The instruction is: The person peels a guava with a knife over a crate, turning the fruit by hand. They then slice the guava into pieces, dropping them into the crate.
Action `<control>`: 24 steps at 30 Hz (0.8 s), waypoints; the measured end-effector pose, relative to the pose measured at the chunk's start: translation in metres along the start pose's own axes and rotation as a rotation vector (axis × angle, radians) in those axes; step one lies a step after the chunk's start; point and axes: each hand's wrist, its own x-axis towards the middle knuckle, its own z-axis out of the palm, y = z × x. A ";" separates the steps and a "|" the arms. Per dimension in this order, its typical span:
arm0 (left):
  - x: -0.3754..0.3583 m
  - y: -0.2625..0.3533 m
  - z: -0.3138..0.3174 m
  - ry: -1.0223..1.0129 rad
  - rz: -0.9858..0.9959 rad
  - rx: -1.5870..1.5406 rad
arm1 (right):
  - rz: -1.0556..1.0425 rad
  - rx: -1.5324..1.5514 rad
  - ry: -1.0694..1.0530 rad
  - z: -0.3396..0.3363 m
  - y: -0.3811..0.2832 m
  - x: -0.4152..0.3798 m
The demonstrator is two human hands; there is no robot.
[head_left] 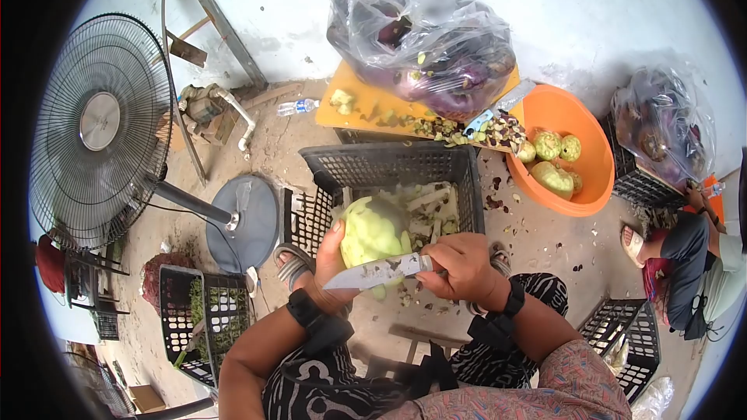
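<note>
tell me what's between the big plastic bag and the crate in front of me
A yellow board strewn with dark and pale peelings lies between bag and crate in the head view.

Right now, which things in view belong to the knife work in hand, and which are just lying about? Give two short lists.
In the job: knife; pale green vegetable; black crate; probably orange basin and bagged purple vegetables.

Lying about: standing fan; plastic bottle; dark-green-filled crate.
</note>
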 end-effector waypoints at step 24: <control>0.002 -0.005 -0.002 -0.005 -0.014 0.011 | -0.002 -0.055 0.000 -0.005 -0.003 0.003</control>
